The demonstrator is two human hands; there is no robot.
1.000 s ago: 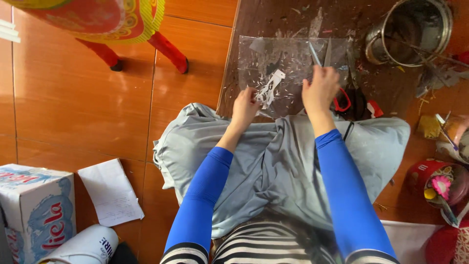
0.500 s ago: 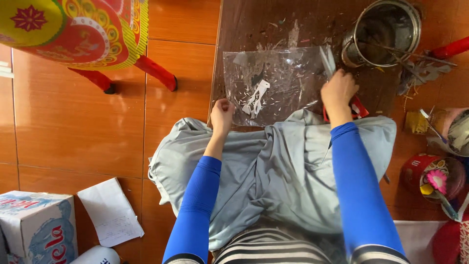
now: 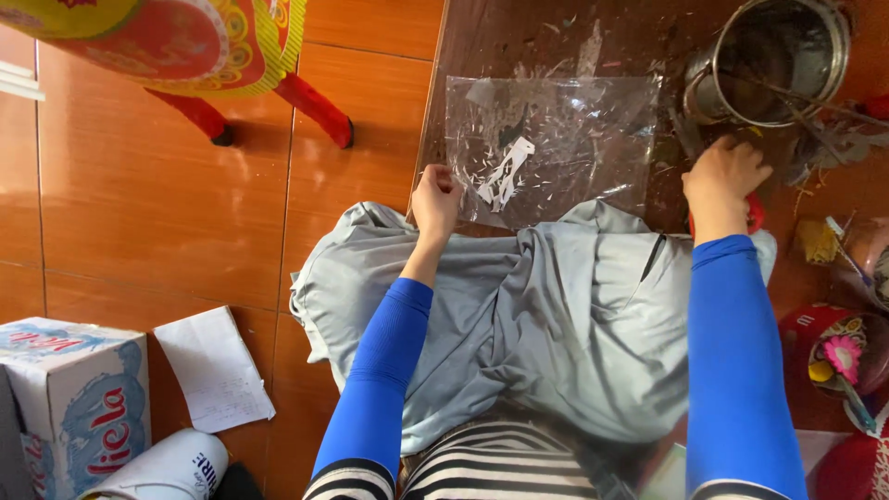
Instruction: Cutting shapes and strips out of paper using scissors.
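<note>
Left hand (image 3: 435,199) pinches the near left corner of a clear plastic sheet (image 3: 574,139) strewn with white paper scraps, lying on the dark brown board (image 3: 491,42). Right hand (image 3: 727,176), curled shut, rests at the sheet's right on something red (image 3: 755,213) that I cannot identify, near a round metal pot (image 3: 778,60).

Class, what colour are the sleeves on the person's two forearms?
Bright blue sleeves, seen best in the head view.
</note>
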